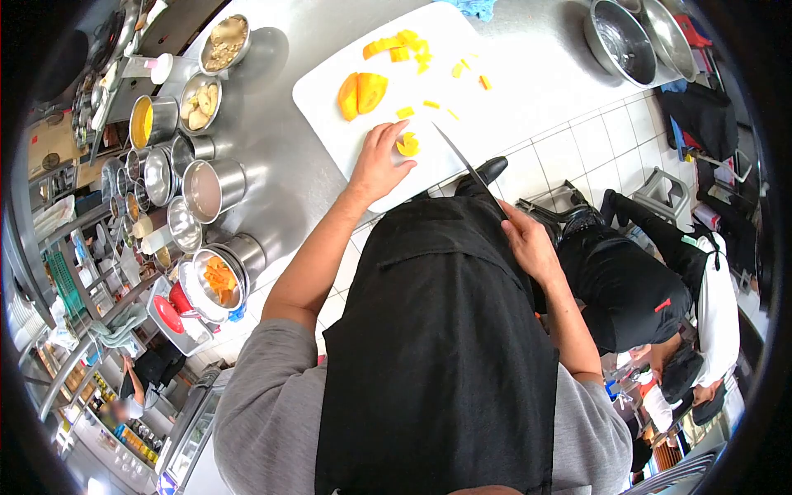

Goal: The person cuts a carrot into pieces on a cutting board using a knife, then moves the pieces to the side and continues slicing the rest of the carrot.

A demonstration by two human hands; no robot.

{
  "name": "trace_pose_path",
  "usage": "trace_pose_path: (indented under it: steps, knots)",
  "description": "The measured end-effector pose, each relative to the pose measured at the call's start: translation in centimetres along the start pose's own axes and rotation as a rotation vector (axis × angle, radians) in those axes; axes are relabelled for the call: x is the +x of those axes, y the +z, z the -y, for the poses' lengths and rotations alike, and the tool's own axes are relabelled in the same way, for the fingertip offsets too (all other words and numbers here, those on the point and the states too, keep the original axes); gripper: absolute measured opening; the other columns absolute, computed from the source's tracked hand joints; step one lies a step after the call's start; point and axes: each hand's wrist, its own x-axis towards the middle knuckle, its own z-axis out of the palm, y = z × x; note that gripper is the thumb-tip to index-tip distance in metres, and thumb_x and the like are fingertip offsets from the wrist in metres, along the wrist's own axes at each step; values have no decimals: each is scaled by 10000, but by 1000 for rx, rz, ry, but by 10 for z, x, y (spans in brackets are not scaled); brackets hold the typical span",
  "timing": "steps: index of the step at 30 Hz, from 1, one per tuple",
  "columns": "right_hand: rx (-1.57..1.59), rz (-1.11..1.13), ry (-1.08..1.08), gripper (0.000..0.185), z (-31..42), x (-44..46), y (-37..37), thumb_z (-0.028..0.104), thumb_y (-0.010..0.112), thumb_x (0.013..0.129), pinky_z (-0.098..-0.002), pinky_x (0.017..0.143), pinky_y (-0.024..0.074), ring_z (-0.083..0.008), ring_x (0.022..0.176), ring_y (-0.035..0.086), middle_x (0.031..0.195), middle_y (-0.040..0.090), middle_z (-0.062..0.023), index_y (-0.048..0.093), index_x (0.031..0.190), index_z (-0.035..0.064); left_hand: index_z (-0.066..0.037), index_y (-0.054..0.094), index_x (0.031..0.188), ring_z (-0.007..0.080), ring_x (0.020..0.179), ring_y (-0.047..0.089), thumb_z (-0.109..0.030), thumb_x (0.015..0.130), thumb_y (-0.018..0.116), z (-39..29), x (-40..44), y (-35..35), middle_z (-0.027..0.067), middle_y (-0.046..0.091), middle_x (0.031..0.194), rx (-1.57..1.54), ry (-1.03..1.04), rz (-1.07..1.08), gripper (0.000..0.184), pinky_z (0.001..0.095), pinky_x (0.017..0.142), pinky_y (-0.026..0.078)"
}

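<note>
My left hand (382, 167) rests at the near edge of a white cutting board (322, 95), thumb and fingers apart. Between their tips lies a small orange-yellow piece (407, 145) of fruit or vegetable; I cannot tell if they touch it. My right hand (530, 241) is closed on the handle of a long kitchen knife (464, 158), its tip pointing onto the board just right of that piece. Two large orange wedges (361, 96) lie farther left on the board. Cut orange chunks (400, 47) and several small offcuts (457, 69) are scattered toward the far side.
Metal pots (213, 190) and bowls crowd the left of the steel counter (285, 157), one bowl holding orange pieces (219, 279). Large steel bowls (620, 43) stand at the far right, a blue cloth (470, 8) at the back. People in dark clothing (627, 285) bend close on my right.
</note>
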Motion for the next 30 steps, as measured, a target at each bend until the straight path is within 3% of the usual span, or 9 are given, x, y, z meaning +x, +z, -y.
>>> trace_pose_path:
  steps: [3,4,6,8,17,23,25,28,30]
  knots:
    - [-80,-82,-172,408,-14,3,8,149,568,1050,-383,926,527,-320,1016,709,1169,712,-232,568,1447,52,-113,494,1471,311,1225,558,-79,757,871,4,-3,-1,176,499,1383,54,96,-5,808,406,1066,496]
    - [-83,-86,-173,408,-13,2,7,149,568,1050,-383,926,527,-320,1016,709,1169,712,-232,568,1447,52,-104,503,1458,308,1235,556,-71,758,865,3,-3,1,169,512,1376,40,83,-10,789,406,1069,491]
    - [-46,-13,-49,407,-6,1,4,148,567,1046,-399,1017,495,-381,1208,651,1273,676,-259,567,1436,31,-95,512,1445,305,1245,555,-63,758,859,5,-2,3,161,525,1369,23,76,-22,770,406,1072,487]
    - [-59,-31,-71,412,-12,3,6,150,565,1041,-417,1017,495,-393,1193,646,1253,676,-261,567,1441,55,-72,525,1399,342,1265,535,-77,767,835,11,0,7,162,567,1334,-78,55,-31,703,445,1114,429]
    - [-113,-63,-166,421,-40,14,21,141,561,1037,-425,1013,490,-411,1154,640,1204,678,-269,555,1443,32,-55,605,1252,335,1137,599,-86,770,830,14,4,15,132,648,1227,29,137,-132,532,439,1034,470]
    - [-147,-52,-186,430,-43,14,17,163,557,1043,-424,1062,478,-419,1248,611,1329,642,-274,547,1453,35,-53,595,1241,344,1166,587,-116,761,838,15,4,17,147,644,1223,34,140,-162,542,451,1037,470]
    - [-164,-47,-245,434,-42,18,11,168,557,1043,-435,1051,485,-422,1230,619,1305,651,-279,545,1457,39,-57,589,1272,343,1174,587,-130,759,850,17,3,21,152,637,1233,20,108,-168,580,448,1047,468]
    - [-170,56,-132,431,-42,26,-1,174,534,1064,-406,1057,483,-378,1269,618,1339,649,-261,528,1466,18,-70,570,1340,341,1186,585,-157,752,872,7,0,19,159,623,1262,-66,43,-190,666,441,1067,461]
    - [-165,58,-218,428,-52,34,-6,162,547,1054,-423,1035,494,-405,1229,628,1289,659,-277,539,1466,50,-78,557,1378,340,1192,583,-170,749,882,1,-5,18,162,615,1282,-129,8,-215,713,437,1077,458]
